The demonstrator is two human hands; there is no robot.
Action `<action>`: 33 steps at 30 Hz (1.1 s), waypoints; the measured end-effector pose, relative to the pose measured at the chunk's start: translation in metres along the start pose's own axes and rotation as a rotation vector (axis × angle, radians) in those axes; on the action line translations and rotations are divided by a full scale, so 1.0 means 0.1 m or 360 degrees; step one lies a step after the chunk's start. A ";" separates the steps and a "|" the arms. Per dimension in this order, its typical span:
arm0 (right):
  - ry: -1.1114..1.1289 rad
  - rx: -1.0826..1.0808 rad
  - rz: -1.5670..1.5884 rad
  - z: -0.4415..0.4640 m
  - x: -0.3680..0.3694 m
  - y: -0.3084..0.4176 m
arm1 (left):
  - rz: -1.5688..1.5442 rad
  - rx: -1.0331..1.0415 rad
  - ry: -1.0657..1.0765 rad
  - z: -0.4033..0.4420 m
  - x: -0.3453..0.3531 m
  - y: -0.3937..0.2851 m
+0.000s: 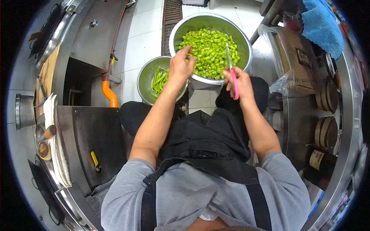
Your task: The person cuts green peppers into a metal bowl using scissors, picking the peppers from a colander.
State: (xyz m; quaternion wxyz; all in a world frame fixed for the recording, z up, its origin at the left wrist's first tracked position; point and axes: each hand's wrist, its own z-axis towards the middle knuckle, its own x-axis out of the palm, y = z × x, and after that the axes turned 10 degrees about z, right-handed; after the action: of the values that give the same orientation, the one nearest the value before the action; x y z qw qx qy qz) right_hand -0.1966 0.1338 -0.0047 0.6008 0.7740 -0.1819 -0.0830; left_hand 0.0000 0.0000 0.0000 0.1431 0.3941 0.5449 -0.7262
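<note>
Pink-handled scissors [234, 85] are gripped in my right hand [242, 84], their metal blades pointing up over the large steel bowl [249, 57]. Many cut pieces of green pepper [208, 50] lie in that bowl. My left hand [181, 66] hovers over the bowl's left edge, thumb and index finger apart, with nothing visible between them. Below it and to the left stands a smaller steel colander [143, 82], where several long whole green peppers [158, 81] rest. My left forearm hides part of the colander's right side.
Steel counters flank me on both sides. An orange pipe [109, 92] runs down at the left, near a yellow-handled valve [95, 158]. At the right are a plastic-wrapped cardboard box [295, 61], a blue towel [323, 27] and a dark bottle [323, 161]. A floor drain grate [172, 17] lies ahead.
</note>
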 end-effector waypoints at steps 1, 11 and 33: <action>-0.0049 -0.0070 0.0074 0.00 -0.06 0.05 | 0.0046 0.0040 -0.0198 -0.01 -0.02 0.06; -0.0171 -0.0186 -0.0101 0.17 -0.16 0.06 | -0.0627 -0.0697 -0.0372 -0.47 0.49 0.95; -0.0650 -0.0444 -0.0169 0.44 -0.47 0.15 | 0.0340 -0.1386 0.0487 -0.07 1.86 3.99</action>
State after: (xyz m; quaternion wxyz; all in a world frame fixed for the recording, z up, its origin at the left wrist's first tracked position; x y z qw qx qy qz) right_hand -0.2575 0.1091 -0.0061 0.6472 0.6594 -0.2453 -0.2936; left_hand 0.1372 -0.0982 -0.4070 0.2871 0.4537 0.7700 -0.3448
